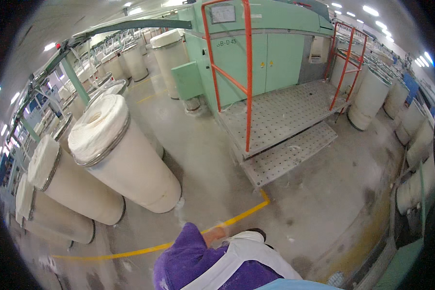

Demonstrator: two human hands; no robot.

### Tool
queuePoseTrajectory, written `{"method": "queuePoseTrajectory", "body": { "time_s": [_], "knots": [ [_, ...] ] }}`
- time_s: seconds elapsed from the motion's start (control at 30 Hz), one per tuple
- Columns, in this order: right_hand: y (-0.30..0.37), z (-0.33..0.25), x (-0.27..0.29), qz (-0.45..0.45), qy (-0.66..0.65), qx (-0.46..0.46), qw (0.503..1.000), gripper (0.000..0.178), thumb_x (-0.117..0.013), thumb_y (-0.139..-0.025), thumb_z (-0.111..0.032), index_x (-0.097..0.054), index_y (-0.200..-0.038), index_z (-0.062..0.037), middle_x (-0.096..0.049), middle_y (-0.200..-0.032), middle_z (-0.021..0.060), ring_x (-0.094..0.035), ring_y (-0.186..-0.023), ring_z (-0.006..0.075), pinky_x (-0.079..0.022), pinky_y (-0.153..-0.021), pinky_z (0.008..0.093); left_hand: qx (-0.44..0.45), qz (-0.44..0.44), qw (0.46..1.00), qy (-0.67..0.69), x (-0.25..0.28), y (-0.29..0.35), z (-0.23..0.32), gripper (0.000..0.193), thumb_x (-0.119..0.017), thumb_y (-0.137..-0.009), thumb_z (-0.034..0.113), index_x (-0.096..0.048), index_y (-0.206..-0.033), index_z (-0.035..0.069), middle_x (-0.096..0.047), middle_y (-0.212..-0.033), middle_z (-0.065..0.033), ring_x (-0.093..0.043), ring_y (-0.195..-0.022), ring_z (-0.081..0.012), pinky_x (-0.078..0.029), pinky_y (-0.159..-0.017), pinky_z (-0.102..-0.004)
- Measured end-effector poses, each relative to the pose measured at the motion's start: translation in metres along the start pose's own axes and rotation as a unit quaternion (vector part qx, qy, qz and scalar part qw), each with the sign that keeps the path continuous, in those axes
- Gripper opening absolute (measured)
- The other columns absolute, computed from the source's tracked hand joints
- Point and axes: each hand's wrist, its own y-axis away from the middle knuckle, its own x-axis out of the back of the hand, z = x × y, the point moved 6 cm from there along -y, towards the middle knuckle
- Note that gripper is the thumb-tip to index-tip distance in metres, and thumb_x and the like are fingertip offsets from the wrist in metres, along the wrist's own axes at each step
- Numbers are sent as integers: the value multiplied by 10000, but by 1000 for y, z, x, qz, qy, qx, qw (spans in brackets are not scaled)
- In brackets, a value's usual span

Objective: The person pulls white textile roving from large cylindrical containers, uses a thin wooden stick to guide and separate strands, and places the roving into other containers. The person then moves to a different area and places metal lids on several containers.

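Head view: tall cream can (pixel 135 166), fibre coil (pixel 100 126) on top, stands ahead-left of the left hand (pixel 214 235), whose fingers can't be read, open or gripping; right hand's unseen. A hard bump might topple the can.

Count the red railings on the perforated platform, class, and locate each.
2: left railing at the left end of the platform, right railing at its right end.

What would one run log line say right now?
left hand: partly hidden, grip unclear; right hand: not in view; yellow floor line: ahead; tall cream cans: both sides; perforated platform: ahead right
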Motion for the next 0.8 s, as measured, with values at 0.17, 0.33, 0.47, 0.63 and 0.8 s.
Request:
{"method": "queuePoseTrajectory", "body": {
  "time_s": [0.17,0.33,0.47,0.63,0.8],
  "knots": [
    [-213,-127,74,9,-227,56,972,281,-516,-913,-375,-558,-1026,-121,-593,-785,32,-556,-607,202,-424,-479,392,179,-61,982,6,6,-48,7,381,-530,-873,421,-653,-1019,91,-657,-946,-121,-624,-846,-271,-487,-703,-411],
    [-329,-211,118,-107,-332,1,937,259,-531,-908,-329,-549,-1012,-92,-578,-766,35,-532,-546,163,-385,-417,321,166,-43,985,-24,68,-200,134,392,-514,-889,419,-649,-1044,85,-646,-1016,-119,-610,-898,-269,-485,-740,-416],
    [-352,-233,171,-55,-13,93,994,249,-525,-914,-340,-559,-980,-102,-572,-749,37,-531,-547,170,-387,-425,326,18,32,998,-57,154,-362,336,401,-502,-901,418,-645,-1065,81,-637,-1072,-117,-599,-940,-268,-483,-771,-419],
    [-422,-259,260,-58,61,33,996,275,-524,-921,-360,-575,-971,-94,-572,-733,37,-532,-545,161,-402,-442,321,-118,125,985,21,274,-505,601,413,-486,-916,416,-641,-1090,75,-627,-1142,-114,-584,-992,-266,-481,-808,-423],
    [-515,-274,383,-41,80,0,996,304,-523,-927,-379,-591,-961,-85,-572,-717,37,-534,-544,153,-416,-459,316,-214,154,954,140,282,-590,743,363,-558,-840,359,-650,-1060,86,-664,-999,-158,-621,-900,-306,-480,-759,-437]
  ]
}}
